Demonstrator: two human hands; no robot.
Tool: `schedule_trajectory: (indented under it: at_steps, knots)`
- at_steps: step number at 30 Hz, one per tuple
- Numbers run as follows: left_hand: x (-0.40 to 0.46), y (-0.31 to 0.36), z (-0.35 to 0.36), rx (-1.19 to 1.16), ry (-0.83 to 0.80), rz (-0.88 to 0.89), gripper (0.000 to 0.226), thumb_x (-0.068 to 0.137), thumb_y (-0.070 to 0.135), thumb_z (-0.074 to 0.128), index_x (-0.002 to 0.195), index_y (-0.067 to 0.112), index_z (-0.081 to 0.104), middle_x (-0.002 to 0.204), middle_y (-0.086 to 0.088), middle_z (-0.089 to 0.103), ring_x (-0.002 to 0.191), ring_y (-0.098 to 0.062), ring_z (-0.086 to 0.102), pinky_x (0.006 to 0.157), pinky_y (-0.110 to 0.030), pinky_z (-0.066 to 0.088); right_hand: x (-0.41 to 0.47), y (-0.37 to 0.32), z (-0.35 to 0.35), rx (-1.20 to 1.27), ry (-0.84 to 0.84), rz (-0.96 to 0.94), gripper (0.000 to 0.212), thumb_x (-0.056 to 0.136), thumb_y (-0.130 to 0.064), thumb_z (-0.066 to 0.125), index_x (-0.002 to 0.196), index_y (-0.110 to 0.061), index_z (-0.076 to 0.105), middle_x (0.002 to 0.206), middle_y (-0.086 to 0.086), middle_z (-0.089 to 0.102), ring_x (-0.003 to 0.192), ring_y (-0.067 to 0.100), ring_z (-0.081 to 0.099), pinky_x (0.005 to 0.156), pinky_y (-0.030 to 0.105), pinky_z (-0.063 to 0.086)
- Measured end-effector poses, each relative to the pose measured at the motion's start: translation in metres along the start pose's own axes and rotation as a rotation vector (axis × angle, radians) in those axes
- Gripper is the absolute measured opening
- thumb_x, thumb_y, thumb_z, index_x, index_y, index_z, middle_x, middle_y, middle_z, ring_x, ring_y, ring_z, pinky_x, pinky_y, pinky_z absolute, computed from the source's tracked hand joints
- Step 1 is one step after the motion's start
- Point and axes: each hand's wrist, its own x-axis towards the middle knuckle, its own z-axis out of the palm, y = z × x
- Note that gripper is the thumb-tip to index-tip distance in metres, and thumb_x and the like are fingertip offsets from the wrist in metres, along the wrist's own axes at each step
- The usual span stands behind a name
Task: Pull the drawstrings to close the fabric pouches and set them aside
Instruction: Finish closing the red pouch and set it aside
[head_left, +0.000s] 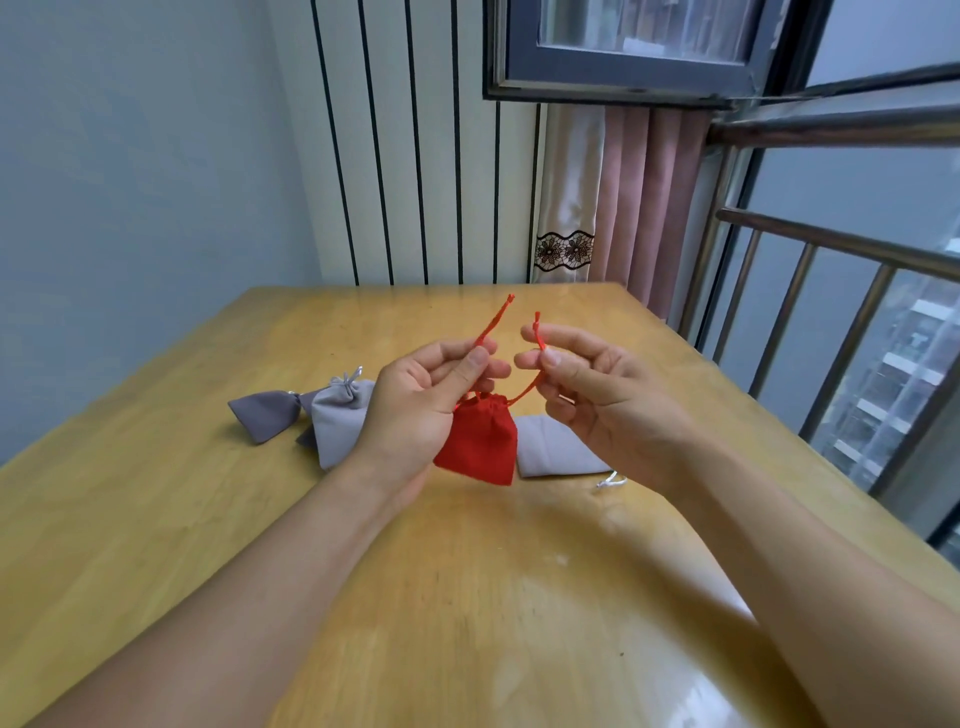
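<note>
Presently: red pouch (480, 441), soft cloth, judged light and limp, hangs above the table (467, 597) centre, neck gathered. Left hand (426, 400) pinches one red drawstring (491, 325) between thumb and forefinger; right hand (597, 400) pinches the other drawstring (539, 338). Best hold: the cords near their knots. Two grey pouches (311, 410), cinched, at 9 o'clock; pale pouch (550, 452) at 3 o'clock, lying flat.

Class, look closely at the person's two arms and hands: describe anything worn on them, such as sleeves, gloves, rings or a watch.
Both forearms are bare to the frame's edge, with no sleeves showing. The left hand and right hand wear no gloves, and no rings or watch are visible.
</note>
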Motion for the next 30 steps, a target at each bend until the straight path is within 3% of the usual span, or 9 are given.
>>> schedule_trajectory:
  at_steps: [8, 11, 14, 17, 19, 21, 25, 28, 30]
  knots:
    - [-0.006, -0.003, 0.006, 0.18, -0.144, -0.09, 0.014, 0.093, 0.02, 0.062, 0.081, 0.017, 0.071, 0.074, 0.002, 0.066, 0.071, -0.01, 0.058, 0.067, -0.019, 0.043, -0.003, -0.001, 0.001, -0.139, -0.063, -0.142, 0.009, 0.081, -0.012, 0.068, 0.087, -0.011, 0.074, 0.138, -0.003, 0.062, 0.107, 0.013, 0.064, 0.089, 0.036, 0.046]
    - [-0.007, -0.003, 0.008, 0.221, -0.177, -0.105, 0.014, 0.092, 0.026, 0.063, 0.087, 0.017, 0.072, 0.068, 0.004, 0.06, 0.069, -0.008, 0.056, 0.068, -0.022, 0.041, -0.002, 0.001, 0.001, -0.222, -0.044, -0.123, 0.015, 0.08, -0.015, 0.07, 0.092, -0.006, 0.073, 0.123, 0.004, 0.071, 0.103, 0.021, 0.066, 0.089, 0.04, 0.05]
    - [-0.008, -0.003, 0.008, 0.224, -0.215, -0.124, 0.025, 0.094, 0.024, 0.06, 0.071, 0.023, 0.07, 0.068, 0.003, 0.054, 0.066, -0.009, 0.051, 0.069, -0.025, 0.04, -0.001, 0.004, 0.002, -0.231, 0.06, -0.092, 0.014, 0.074, -0.02, 0.075, 0.086, -0.013, 0.079, 0.094, 0.014, 0.073, 0.083, 0.022, 0.064, 0.076, 0.038, 0.049]
    - [-0.009, -0.004, 0.009, 0.226, -0.229, -0.131, 0.017, 0.093, 0.022, 0.063, 0.083, 0.011, 0.072, 0.065, 0.006, 0.057, 0.063, -0.008, 0.051, 0.066, -0.022, 0.04, 0.0, 0.007, 0.001, -0.26, 0.096, -0.103, 0.018, 0.069, -0.024, 0.08, 0.083, -0.014, 0.08, 0.08, 0.015, 0.069, 0.074, 0.027, 0.054, 0.071, 0.039, 0.046]
    - [-0.01, -0.007, 0.011, 0.266, -0.233, -0.091, 0.017, 0.087, 0.024, 0.072, 0.091, 0.007, 0.074, 0.071, -0.007, 0.063, 0.067, -0.012, 0.053, 0.067, -0.024, 0.04, 0.0, 0.01, 0.003, -0.285, 0.099, -0.098, 0.019, 0.067, -0.025, 0.082, 0.082, -0.014, 0.08, 0.079, 0.015, 0.071, 0.077, 0.03, 0.056, 0.074, 0.046, 0.048]
    - [-0.01, -0.011, 0.013, 0.312, -0.212, -0.048, 0.019, 0.086, 0.026, 0.073, 0.089, 0.008, 0.075, 0.066, -0.018, 0.058, 0.063, -0.015, 0.047, 0.062, -0.026, 0.036, -0.001, 0.011, 0.006, -0.309, 0.086, -0.078, 0.022, 0.071, -0.026, 0.079, 0.085, -0.009, 0.08, 0.079, 0.017, 0.071, 0.075, 0.027, 0.053, 0.069, 0.037, 0.047]
    - [-0.007, -0.014, 0.013, 0.332, -0.149, -0.043, 0.029, 0.096, 0.022, 0.059, 0.085, -0.002, 0.07, 0.053, 0.007, 0.051, 0.053, -0.005, 0.047, 0.058, -0.019, 0.038, 0.001, 0.012, 0.005, -0.245, 0.094, -0.076, 0.017, 0.088, -0.014, 0.067, 0.1, -0.005, 0.075, 0.079, 0.018, 0.062, 0.072, 0.025, 0.053, 0.074, 0.036, 0.046]
    - [-0.005, -0.013, 0.012, 0.233, -0.102, -0.129, 0.028, 0.099, 0.021, 0.053, 0.093, 0.0, 0.07, 0.059, 0.008, 0.06, 0.061, -0.005, 0.058, 0.068, -0.021, 0.047, 0.002, 0.007, 0.003, -0.232, 0.191, -0.137, 0.029, 0.085, -0.002, 0.071, 0.114, -0.008, 0.069, 0.075, 0.014, 0.065, 0.07, 0.022, 0.062, 0.068, 0.028, 0.052]
    - [-0.004, -0.012, 0.011, 0.094, -0.074, -0.216, 0.022, 0.099, 0.024, 0.054, 0.097, 0.009, 0.071, 0.066, 0.006, 0.065, 0.065, -0.007, 0.061, 0.073, -0.024, 0.048, 0.001, 0.005, 0.003, -0.255, 0.256, -0.19, 0.028, 0.079, -0.001, 0.077, 0.107, -0.002, 0.07, 0.074, 0.014, 0.068, 0.067, 0.02, 0.066, 0.064, 0.024, 0.054]
